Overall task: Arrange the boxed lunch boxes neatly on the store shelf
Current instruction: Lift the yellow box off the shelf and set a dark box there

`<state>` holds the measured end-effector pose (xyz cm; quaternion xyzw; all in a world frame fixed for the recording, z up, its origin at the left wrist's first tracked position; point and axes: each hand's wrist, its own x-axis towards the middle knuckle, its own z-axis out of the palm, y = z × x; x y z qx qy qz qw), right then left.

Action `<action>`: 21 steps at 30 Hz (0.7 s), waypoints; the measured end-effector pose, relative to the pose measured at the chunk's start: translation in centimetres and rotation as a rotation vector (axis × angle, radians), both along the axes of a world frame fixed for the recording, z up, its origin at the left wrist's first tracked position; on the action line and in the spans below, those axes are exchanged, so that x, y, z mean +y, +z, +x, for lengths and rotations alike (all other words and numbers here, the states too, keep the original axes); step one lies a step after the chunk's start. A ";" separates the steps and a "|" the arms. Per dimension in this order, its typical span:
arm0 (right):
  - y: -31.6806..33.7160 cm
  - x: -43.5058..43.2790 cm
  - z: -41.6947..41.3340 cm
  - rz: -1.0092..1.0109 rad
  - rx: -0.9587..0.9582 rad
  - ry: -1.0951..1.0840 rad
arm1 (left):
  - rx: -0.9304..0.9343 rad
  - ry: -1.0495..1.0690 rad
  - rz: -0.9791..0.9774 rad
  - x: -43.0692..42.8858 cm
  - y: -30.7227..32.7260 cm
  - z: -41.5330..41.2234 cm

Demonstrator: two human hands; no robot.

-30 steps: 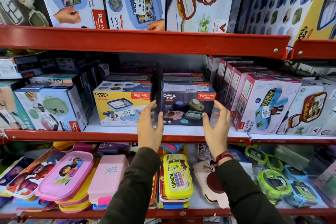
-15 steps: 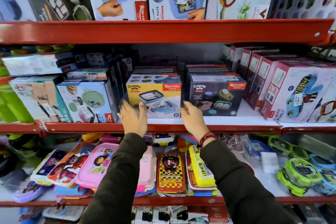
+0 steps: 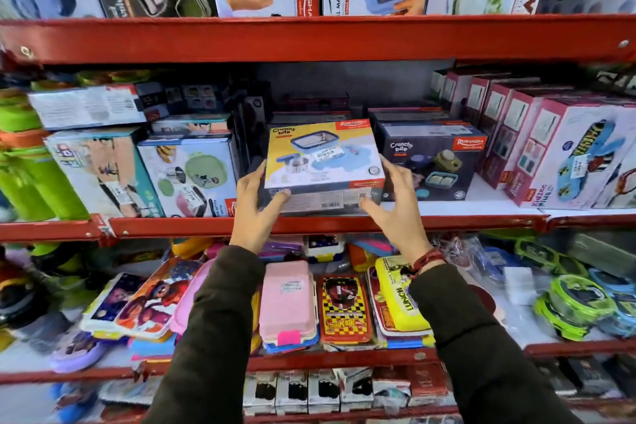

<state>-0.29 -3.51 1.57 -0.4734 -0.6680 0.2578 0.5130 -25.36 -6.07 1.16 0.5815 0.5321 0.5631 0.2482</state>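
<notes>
Holding the yellow Crunchy Bite box (image 3: 323, 157) at mid-frame, we clamp it from both sides: our left hand (image 3: 256, 206) grips its left edge, our right hand (image 3: 395, 206) its right, thumbs underneath. We tilt its printed face upward, lifted just off the red shelf (image 3: 447, 222), likely to reseat it squarely beside the dark Crunchy Bite box (image 3: 433, 162) to its right.
</notes>
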 end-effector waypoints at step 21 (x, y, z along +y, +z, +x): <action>1.0 4.3 -2.3 -0.017 -0.023 -0.118 | 0.083 0.149 0.020 3.9 2.5 0.3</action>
